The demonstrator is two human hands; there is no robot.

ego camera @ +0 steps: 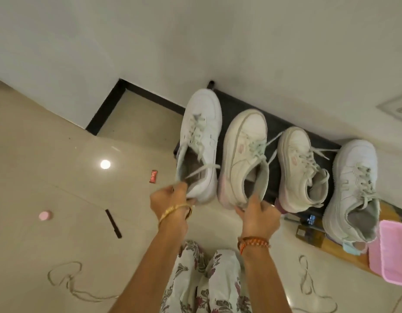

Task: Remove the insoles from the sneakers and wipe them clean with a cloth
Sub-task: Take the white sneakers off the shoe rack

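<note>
- Black mat [274,123] beyond both hands, bearing four sneakers in a row.
- White sneaker [201,141]: left hand [170,199] grips its heel.
- Cream sneaker [242,157]: right hand [258,216] grips its heel.
- Pink cloth [391,249] well right of the right hand.
- Insoles hidden inside.

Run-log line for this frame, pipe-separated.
phase: pickup | left hand: grips heel of leftmost white sneaker | right hand: grips heel of second sneaker | insoles: not out | pink cloth: untouched
</note>
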